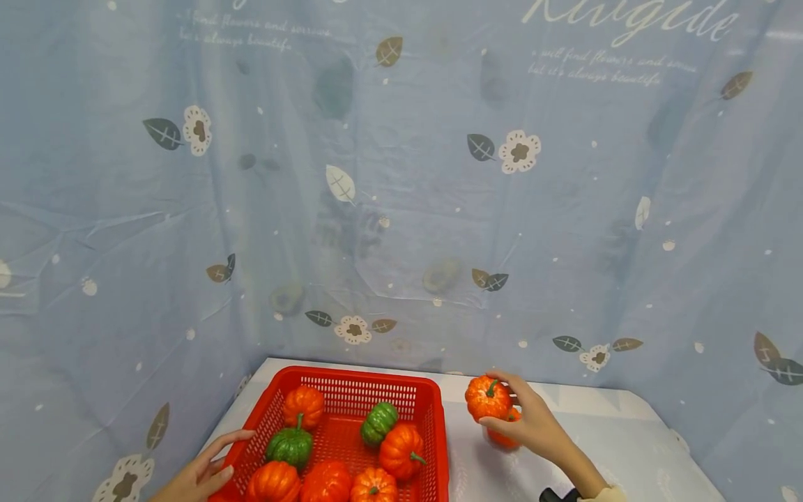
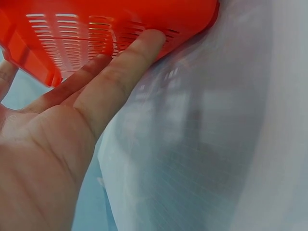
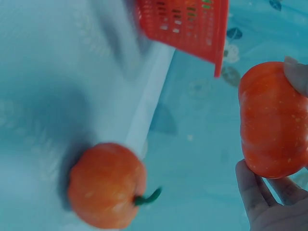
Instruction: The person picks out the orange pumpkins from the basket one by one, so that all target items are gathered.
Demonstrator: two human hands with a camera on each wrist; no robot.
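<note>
My right hand (image 1: 527,417) grips an orange pumpkin (image 1: 486,399) with a green stem, held above the table to the right of the basket. Below it, a second orange pumpkin (image 3: 107,186) sits on the table, partly hidden by the hand in the head view. Several orange and green pumpkins lie in the red slotted basket (image 1: 439,418), among them a dark green one (image 1: 290,447) and a smaller green one (image 1: 379,424). At the basket's left side is my left hand (image 1: 199,474); in the left wrist view its extended fingers (image 2: 120,77) touch the outer wall.
The white table (image 1: 602,432) extends to the right of the basket. A blue curtain (image 1: 401,209) with leaf and flower prints hangs behind the table and along both sides. Something black (image 1: 557,495) shows at the right wrist.
</note>
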